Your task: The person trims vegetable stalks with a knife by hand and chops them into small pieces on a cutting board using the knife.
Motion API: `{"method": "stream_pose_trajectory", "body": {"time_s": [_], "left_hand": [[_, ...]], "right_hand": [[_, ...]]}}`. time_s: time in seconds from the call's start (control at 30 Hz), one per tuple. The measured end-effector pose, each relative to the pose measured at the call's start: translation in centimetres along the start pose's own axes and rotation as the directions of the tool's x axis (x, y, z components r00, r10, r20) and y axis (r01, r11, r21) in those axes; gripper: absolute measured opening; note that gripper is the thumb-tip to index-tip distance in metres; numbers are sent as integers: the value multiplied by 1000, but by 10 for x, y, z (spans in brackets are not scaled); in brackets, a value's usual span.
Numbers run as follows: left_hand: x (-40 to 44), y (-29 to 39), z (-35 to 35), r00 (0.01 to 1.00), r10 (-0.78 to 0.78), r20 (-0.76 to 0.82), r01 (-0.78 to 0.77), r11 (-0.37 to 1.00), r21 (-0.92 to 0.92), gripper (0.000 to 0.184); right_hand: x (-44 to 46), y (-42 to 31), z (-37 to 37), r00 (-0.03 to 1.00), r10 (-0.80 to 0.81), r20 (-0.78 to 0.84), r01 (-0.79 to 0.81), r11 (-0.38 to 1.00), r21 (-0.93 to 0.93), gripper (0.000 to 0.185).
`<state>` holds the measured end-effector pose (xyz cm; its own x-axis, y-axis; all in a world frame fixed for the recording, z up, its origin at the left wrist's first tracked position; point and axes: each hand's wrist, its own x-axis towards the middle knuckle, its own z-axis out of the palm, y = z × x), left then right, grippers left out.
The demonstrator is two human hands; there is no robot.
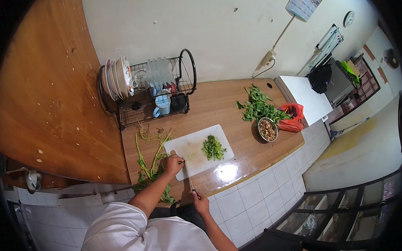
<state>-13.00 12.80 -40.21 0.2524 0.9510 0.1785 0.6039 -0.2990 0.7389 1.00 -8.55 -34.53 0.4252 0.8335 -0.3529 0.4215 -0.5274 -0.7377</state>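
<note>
My left hand (172, 164) is closed at the near left part of the white cutting board (188, 146), its fingers pinched on something too small to make out. My right hand (201, 201), off the board's near edge, grips the dark handle of a knife (189, 175); the thin blade points up over the board beside my left fingers. Chopped greens (213, 148) lie in a heap on the board's right half, with a few pale bits (192, 155) nearer my left hand. Long green stems (141, 155) with leaves lie left of the board, partly behind my left forearm.
A dish rack (138, 112) with plates and cups stands at the back left. Leafy greens (259, 106), a metal bowl of brown pieces (267, 130) and a red plastic bag (293, 118) are on the wooden table (209, 98) to the right. A wooden panel (45, 95) rises at left.
</note>
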Motion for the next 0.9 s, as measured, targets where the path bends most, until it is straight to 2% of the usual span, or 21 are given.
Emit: {"method": "stream_pose_trajectory", "body": {"time_s": [0.07, 0.13, 0.33, 0.43, 0.57, 0.67, 0.77, 0.83, 0.9], "left_hand": [[-1, 0, 2, 1000, -3, 9, 3, 1000, -8, 13], [-3, 3, -1, 1000, -21, -8, 21, 1000, -11, 14], [0, -1, 0, 1000, -14, -1, 14, 1000, -21, 13], [0, -5, 4, 999, -43, 24, 44, 999, -32, 13], [-1, 3, -3, 999, -31, 19, 31, 999, 13, 13], [3, -2, 0, 999, -39, 26, 37, 998, 53, 12], [3, -15, 8, 998, -61, 30, 62, 998, -17, 11], [2, -16, 9, 999, -32, 27, 33, 998, -52, 10], [3, -15, 10, 998, -48, 28, 49, 998, -48, 10]], "right_hand": [[9, -6, 0, 1000, -24, -17, 24, 1000, -6, 48], [24, -11, 4, 998, 30, 49, -27, 997, -71, 47], [5, -24, -9, 994, 36, 105, -35, 999, -14, 48], [-1, -25, -4, 1000, -2, 10, 2, 1000, -16, 51], [26, -13, 10, 997, 64, 33, -62, 995, -78, 52], [32, -14, 6, 1000, 17, 26, -14, 996, -84, 52], [13, -16, -1, 999, -52, 13, 52, 998, -28, 53], [0, -9, -4, 997, 52, 64, -51, 999, -9, 52], [-3, -9, -2, 999, 33, 24, -32, 999, -42, 52]]}}
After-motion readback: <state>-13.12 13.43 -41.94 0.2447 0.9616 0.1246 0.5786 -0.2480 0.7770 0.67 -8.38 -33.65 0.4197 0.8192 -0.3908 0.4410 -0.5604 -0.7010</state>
